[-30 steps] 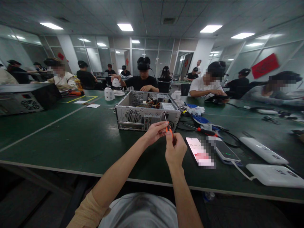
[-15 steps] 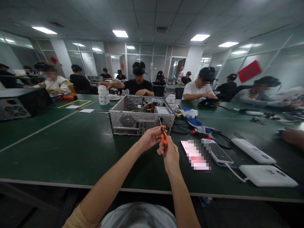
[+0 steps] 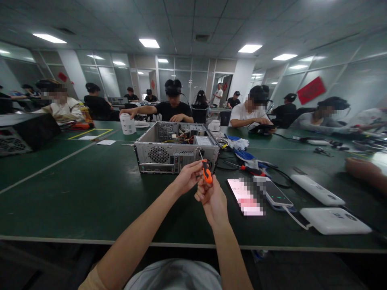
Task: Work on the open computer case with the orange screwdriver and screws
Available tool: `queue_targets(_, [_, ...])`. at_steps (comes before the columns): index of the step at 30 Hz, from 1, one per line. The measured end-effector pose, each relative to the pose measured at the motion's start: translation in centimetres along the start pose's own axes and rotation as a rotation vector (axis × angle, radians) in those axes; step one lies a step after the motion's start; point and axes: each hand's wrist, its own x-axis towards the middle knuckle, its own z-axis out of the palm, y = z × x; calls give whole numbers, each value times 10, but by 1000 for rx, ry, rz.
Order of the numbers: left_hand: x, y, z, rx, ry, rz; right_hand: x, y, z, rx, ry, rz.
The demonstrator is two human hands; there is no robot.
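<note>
An open metal computer case [image 3: 157,155] stands on the green table, with wires and a drive unit visible inside. An orange and black screwdriver [image 3: 207,172] points up at the case's near right side, its shaft tip by the upper edge of that panel. My right hand [image 3: 211,197] has its fingers closed round the lower end of the handle. Fingertips of my left hand [image 3: 189,176] pinch the handle's upper end, just in front of the case. Whether the tip sits in a screw is too small to tell.
Right of the case lie a second screwdriver [image 3: 252,170], blue-and-white gloves [image 3: 246,157], black cables, a lit phone [image 3: 244,197] and white power banks [image 3: 335,220]. A black computer case [image 3: 27,133] is at far left. Across the table, a person's hand holds a white device [image 3: 127,124].
The view has shifted slightly, so the scene sits a little further left. The orange handle has turned a little between my fingers. Across the table, the white device is tilted more.
</note>
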Motion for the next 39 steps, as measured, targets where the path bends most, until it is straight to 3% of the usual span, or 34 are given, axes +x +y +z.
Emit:
queue_targets(3, [1,0,1,3,-19,8,-6,0,-5,-296,123,-122])
queue_targets(5, [2,0,1,3,-27,13,-11,-3,-8,-586,232,-309])
queue_targets(8, [4,0,0,3,-23,21,-18,-10,-9,-997,268,-506])
queue_targets(11, [5,1,-2,-2,-12,15,-21,-16,-7,-1180,263,-567])
queue_targets(16, [7,3,-7,-22,-30,20,-17,-21,-1,-1222,251,-562])
queue_targets(24, [5,4,-7,-9,-42,-11,-13,-12,-5,-1023,237,-543])
queue_targets(31, [7,3,-10,12,22,26,-8,3,-9,-974,205,-602])
queue_targets(39, [1,8,-1,-31,76,-36,-7,8,-9,-1049,243,-690])
